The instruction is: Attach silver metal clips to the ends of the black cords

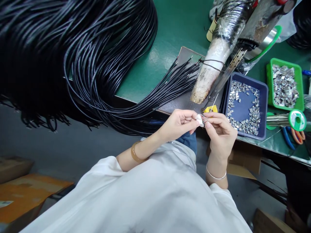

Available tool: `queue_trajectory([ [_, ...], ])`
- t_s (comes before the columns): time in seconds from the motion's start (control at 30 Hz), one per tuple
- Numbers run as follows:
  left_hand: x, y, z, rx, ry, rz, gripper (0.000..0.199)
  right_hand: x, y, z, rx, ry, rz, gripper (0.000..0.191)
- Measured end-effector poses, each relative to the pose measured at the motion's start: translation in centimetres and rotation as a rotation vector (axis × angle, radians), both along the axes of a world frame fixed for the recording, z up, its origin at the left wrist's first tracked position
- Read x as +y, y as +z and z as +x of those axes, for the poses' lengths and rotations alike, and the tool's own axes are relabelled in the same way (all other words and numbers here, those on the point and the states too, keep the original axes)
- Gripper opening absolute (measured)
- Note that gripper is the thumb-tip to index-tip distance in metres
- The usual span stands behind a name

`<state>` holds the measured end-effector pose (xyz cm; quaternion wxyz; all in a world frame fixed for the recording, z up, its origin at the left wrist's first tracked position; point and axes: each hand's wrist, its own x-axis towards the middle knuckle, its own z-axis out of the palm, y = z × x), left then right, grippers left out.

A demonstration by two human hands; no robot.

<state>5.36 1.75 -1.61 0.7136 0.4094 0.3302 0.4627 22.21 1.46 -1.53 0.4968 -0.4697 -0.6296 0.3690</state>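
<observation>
In the head view, the two hands meet just right of the frame's centre; the left hand (181,124) is narrowed, thumb and fingers pinching a small white piece (199,120); the right hand (220,134) is also narrowed, its thumb and fingers closed at the right side of the white piece, around something thin and too small to make out. A yellow block (210,109) lies just above the right hand's fingertips, with a thin wire slanting up beside it.

Black cables (136,106) fill the upper left of the frame in a thick mass; a bundle of them sweeps right across a dark board (170,106), their ends lying in the upper centre, near a wrapped tube (211,68); the tube slants down from the upper right, its discoloured end above the hands.

Right of the tube, a blue tray (265,110) holds small metal clips (254,119), spread mostly around its sides; a green tray (301,87) beside it, farther right, holds a heap of metal pieces (285,85); below the green tray, at the right edge of the frame, are a spool (297,120) and blue and orange handles (296,136); the green table (170,22) lies under all these.
</observation>
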Motion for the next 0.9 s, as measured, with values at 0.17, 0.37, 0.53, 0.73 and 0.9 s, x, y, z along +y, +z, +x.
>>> queue_trajectory([
  [0.17,0.2,0.3,-0.5,0.042,-0.096,-0.033,0.03,-0.3,0.2,-0.1,-0.111,-0.01,0.097,0.006],
  [0.37,0.1,0.1,-0.7,0.074,-0.139,-0.047,0.028,-1.0,0.6,-0.3,-0.291,-0.072,0.296,0.017],
  [0.53,-0.1,-0.2,-1.1,0.004,-0.165,0.062,0.019,-0.8,0.5,0.4,0.064,0.189,-0.066,0.005],
  [0.73,-0.1,0.2,-1.0,0.067,-0.029,-0.025,0.019,-1.1,1.2,-0.2,-0.13,-0.089,0.109,0.002],
  [0.9,-0.1,-0.1,-0.4,0.067,0.096,-0.052,0.018,-1.0,1.5,-0.6,-0.176,-0.226,0.35,0.015],
])
